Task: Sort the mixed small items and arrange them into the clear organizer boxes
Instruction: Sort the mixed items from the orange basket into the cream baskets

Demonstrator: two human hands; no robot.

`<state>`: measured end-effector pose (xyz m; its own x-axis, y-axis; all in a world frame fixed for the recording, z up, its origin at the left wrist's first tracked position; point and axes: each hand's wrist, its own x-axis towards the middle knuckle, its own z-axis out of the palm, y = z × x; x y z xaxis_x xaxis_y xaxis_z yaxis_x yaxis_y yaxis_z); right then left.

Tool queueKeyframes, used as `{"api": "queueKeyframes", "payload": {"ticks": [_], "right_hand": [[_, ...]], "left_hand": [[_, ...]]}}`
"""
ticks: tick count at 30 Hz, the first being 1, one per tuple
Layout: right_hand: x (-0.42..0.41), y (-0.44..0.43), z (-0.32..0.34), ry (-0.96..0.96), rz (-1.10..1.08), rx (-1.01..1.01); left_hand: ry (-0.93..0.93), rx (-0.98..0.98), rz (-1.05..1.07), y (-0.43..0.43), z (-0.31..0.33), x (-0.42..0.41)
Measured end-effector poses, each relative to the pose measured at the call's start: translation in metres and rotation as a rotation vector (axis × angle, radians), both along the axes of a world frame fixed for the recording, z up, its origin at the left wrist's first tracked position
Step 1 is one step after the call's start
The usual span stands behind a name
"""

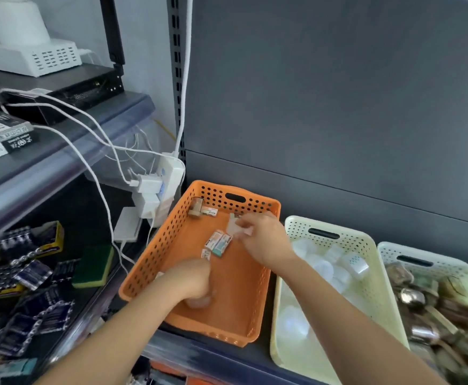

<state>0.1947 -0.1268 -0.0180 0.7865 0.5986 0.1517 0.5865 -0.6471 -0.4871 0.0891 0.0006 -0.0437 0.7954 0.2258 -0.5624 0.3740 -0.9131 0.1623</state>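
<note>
The dark grey metal back wall (338, 93) fills the picture from 12 to 3 o'clock. Under it runs a dark shelf (199, 357) that carries three baskets.

The pale cream plastic basket with tiny holes (357, 245) sits at 4 o'clock. It holds white round plastic pieces (324, 268). The orange plastic basket with round holes (166, 240) sits at 6 o'clock, just beside the cream one. A second pale basket (446, 262) at 4 o'clock, by the edge, holds shiny metal spoons (413, 297).

At 8 o'clock lies a heap of dark blue battery packs (32, 273), with a green and yellow sponge (93, 266) next to it. A black and white box (2, 134) at 9 o'clock has writing on it, but it is upside down and I cannot read it. A white power strip with plugs (171, 173) hangs near the middle.

Both hands are inside the orange basket, apart from each other. The left hand (191, 282) is low near the basket floor with its fingers curled; something pale and blurry is under it, and I cannot tell if it holds it. The right hand (263, 240) pinches a small pale see-through piece (234, 227).

Two small printed boxes (218, 243) lie side by side in the basket's middle, between the hands. A tiny box (206, 254) lies by them. At the basket's 11 o'clock corner are a little brown jar (195, 207) and a small white box (210, 211). Their labels are too small to read.
</note>
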Motion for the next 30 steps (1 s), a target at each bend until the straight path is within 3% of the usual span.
{"api": "queueKeyframes", "payload": {"ticks": [3,7,10,12,14,18,26,30], "right_hand": [[-0.007,-0.034,0.011,-0.006,-0.020,0.065],[-0.015,-0.089,0.022,0.006,-0.077,0.138],[-0.020,-0.128,0.026,-0.054,-0.138,0.164],[-0.023,-0.153,0.025,-0.089,-0.175,0.149],[-0.027,-0.176,0.023,-0.106,-0.190,0.098],[-0.036,-0.206,0.015,-0.044,-0.184,-0.086],[-0.036,-0.213,0.005,0.131,0.028,-0.334],[-0.032,-0.208,0.004,0.177,0.050,-0.290]], "left_hand": [[-0.088,-0.058,0.117,-0.015,0.007,0.002],[-0.551,-0.264,0.266,-0.043,0.035,0.006],[-0.906,-0.409,0.188,-0.083,0.052,0.010],[-1.020,-0.433,0.089,-0.111,0.053,0.012],[-0.999,-0.419,-0.004,-0.133,0.043,0.013],[-0.769,-0.373,-0.126,-0.159,0.021,0.011],[-0.755,-0.305,-0.083,-0.173,0.017,0.005],[-0.681,-0.284,-0.133,-0.173,0.019,0.006]]}}
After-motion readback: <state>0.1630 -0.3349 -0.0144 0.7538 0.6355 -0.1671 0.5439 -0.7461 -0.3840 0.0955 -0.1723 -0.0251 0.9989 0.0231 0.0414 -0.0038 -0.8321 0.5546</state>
